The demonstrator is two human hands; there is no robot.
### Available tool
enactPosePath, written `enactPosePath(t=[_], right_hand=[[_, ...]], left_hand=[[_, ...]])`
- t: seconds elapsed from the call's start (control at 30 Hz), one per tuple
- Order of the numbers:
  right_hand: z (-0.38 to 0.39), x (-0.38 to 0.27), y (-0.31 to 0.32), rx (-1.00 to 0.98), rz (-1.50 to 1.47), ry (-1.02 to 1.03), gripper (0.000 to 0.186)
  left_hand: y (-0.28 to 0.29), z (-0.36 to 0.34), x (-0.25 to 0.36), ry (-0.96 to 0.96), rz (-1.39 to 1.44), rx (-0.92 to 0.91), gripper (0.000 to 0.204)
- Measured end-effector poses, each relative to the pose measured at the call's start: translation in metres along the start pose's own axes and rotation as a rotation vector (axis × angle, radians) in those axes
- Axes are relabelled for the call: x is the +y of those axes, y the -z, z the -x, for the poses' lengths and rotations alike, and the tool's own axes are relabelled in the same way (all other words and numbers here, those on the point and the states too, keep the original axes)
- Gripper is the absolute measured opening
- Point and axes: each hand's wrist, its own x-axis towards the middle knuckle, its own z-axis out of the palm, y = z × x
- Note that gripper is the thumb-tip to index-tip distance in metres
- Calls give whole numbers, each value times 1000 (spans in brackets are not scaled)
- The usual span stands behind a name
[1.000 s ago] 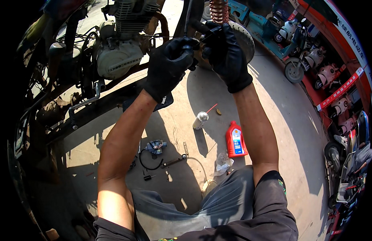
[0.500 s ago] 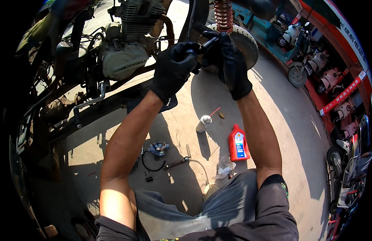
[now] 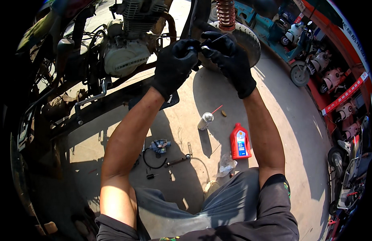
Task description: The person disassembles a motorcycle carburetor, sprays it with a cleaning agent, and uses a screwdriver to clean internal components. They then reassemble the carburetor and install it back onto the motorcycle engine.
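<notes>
Both my hands wear black gloves and meet fingertip to fingertip at the top centre, in front of a vehicle. My left hand (image 3: 176, 60) is closed in a pinch around a small part hidden by its fingers. A dark cable (image 3: 191, 20) comes down to that hand from above. My right hand (image 3: 232, 60) is closed too, its thumb and fingertips by the left ones. A thin rod (image 3: 219, 38) sticks out at the right hand's fingers, and dark glove against dark part hides the rest. Behind the hands are a red coil spring (image 3: 225, 14) and a tyre (image 3: 250, 44).
An engine (image 3: 127, 60) on a frame with a kick lever (image 3: 91, 100) stands left. On the ground lie a carburetor (image 3: 160, 146), a small spring (image 3: 190, 148), a spray can (image 3: 205, 120) with red straw, a red bottle (image 3: 240, 142) and a plastic bag (image 3: 226, 165). Scooters (image 3: 300, 72) stand right.
A dark cylinder that showed between my fingers is no longer plainly visible, and a thin rod shows instead. The right hand has turned and its fingers have curled in. The left hand has barely moved.
</notes>
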Motion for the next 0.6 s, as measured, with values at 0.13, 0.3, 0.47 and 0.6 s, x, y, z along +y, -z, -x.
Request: enactPosePath(t=[0.13,0.3,0.47,0.6], right_hand=[[2,2,-2,31,9,56,44],[3,2,0,83,31,72,40],[5,4,2,99,1,84,38],[6,2,3,96,-39,65,39]], left_hand=[[-2,0,-5,-6,-16,24,23],[1,2,0,-4,-35,32,23],[-2,3,4,-19,-21,25,23],[0,5,4,-22,-30,18,23]])
